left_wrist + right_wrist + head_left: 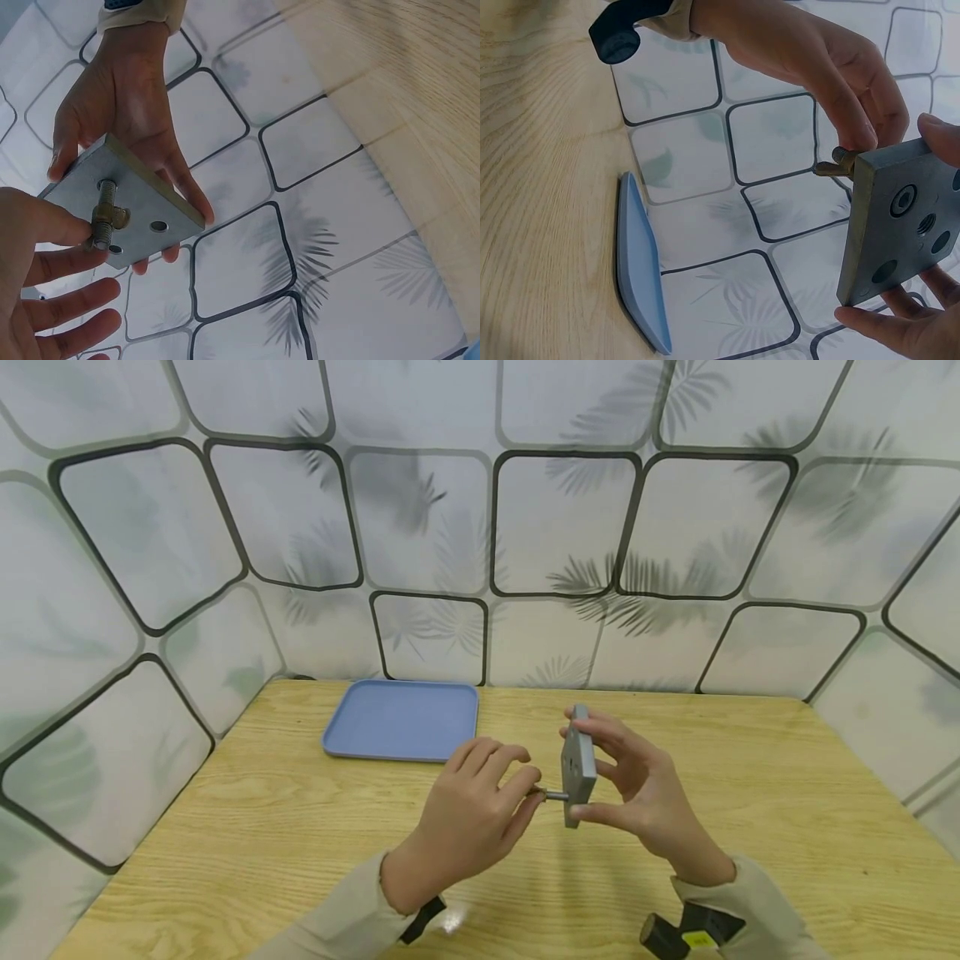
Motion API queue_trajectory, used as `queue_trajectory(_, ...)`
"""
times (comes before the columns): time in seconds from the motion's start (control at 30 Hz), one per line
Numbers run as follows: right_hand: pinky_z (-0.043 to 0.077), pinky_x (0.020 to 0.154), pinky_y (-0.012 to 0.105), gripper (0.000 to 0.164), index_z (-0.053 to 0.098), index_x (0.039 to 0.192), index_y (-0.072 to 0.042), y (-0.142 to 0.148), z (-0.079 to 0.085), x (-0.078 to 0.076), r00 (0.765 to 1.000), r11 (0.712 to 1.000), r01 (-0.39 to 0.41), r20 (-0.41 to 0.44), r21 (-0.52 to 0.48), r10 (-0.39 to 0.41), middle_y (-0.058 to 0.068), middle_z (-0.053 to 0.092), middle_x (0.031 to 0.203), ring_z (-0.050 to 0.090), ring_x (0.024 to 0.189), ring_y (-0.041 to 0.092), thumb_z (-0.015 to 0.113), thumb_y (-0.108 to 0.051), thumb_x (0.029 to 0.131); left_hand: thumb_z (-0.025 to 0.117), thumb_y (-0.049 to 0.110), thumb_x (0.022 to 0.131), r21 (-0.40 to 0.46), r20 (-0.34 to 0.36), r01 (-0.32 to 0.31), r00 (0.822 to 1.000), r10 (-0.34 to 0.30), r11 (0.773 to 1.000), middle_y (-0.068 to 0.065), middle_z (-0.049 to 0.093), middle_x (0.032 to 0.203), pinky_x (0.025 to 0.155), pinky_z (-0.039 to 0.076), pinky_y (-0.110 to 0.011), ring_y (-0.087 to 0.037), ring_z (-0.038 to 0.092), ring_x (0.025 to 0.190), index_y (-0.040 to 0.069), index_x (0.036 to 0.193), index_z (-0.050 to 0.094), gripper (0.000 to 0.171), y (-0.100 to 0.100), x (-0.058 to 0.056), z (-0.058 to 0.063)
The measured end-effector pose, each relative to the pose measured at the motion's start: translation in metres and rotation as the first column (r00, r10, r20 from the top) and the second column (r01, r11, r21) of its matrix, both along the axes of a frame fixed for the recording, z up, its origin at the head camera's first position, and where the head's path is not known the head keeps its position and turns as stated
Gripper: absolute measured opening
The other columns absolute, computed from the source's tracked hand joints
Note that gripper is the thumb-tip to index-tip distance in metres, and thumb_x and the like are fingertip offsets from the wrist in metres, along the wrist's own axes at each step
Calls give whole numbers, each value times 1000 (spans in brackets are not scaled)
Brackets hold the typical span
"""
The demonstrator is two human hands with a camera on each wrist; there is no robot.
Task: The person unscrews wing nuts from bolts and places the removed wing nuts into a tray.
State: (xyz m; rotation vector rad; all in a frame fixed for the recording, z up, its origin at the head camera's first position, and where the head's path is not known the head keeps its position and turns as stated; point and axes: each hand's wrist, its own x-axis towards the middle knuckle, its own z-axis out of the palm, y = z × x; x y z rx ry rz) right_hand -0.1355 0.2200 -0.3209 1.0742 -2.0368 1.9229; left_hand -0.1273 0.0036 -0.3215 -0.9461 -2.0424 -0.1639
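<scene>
the right hand (645,789) holds a grey, rectangular metal plate with drilled holes (574,768) by its edges, tilted up in the air above the tabletop (300,827), right of its middle and well apart from its far edge. the left hand's (472,810) grip pinches a brass-coloured wing nut (114,216) on a threaded silver metal bolt (107,196) standing out of the plate; in the head view the fingers mostly hide that nut. a shallow blue rectangular tray (401,718) lies at the tabletop's far edge, towards the far left corner. the right wrist view cuts off the plate's right side and much of the right hand.
</scene>
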Motion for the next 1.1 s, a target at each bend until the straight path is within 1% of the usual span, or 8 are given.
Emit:
queue_trajectory(0.13,48,97,30,71,44,134,5,0,1,0,1000,1000,4,1,1,-4,4,44,145,49,128,16,74,11,71,74,27,79,36,-47,8,999,-6,999,0,65,93,82,50,-32,-16,58,83,17,86,67,14,0,-1,1)
queue_trajectory(0.23,48,97,29,70,45,134,3,-1,1,1,1000,1000,10,12,2,-10,3,44,145,49,128,15,74,11,70,76,25,78,41,-71,27,997,-24,999,0,65,91,82,50,-31,-15,58,81,16,84,66,15,0,-1,1)
queue_trajectory(0.33,48,97,29,70,45,134,4,-1,1,1,1000,1000,10,14,2,-10,1,45,144,49,128,15,74,11,70,73,26,79,26,-53,37,998,-35,999,1,64,92,83,49,-31,-15,57,82,17,82,65,12,0,-1,0)
queue_trajectory(0.47,48,97,30,71,43,134,6,-1,0,1,1000,1000,5,-2,4,-5,0,45,145,49,128,15,73,11,71,69,33,82,-4,13,30,999,-30,1000,1,63,94,85,48,-32,-16,56,85,19,81,65,14,0,0,0)
queue_trajectory(0.63,48,98,30,71,42,133,9,-1,0,0,1000,1000,7,1,5,-7,8,43,145,49,127,13,74,11,70,67,40,83,-42,68,30,997,-27,999,1,63,95,86,47,-32,-16,56,86,20,84,66,20,-1,1,0)
queue_trajectory(0.83,47,98,30,71,42,133,9,-1,-1,0,1000,1000,7,2,5,-7,11,43,145,49,127,14,74,11,69,66,38,84,-71,67,10,998,-6,997,1,64,96,86,48,-33,-16,57,87,20,85,67,18,-1,0,-2)
queue_trajectory(0.93,48,98,31,72,42,133,9,-1,-1,0,1000,1000,6,3,2,-6,10,43,145,49,128,14,74,12,69,66,34,85,-52,56,2,998,1,999,1,64,96,86,49,-33,-16,58,87,20,87,68,14,-1,0,-1)
queue_trajectory(1.1,48,97,30,71,43,133,8,-1,-1,-1,1000,1000,5,-3,-1,-5,3,45,145,49,127,13,74,12,69,69,27,84,6,17,-2,1000,2,1000,1,65,94,84,50,-32,-16,58,84,18,87,68,9,0,-1,0)
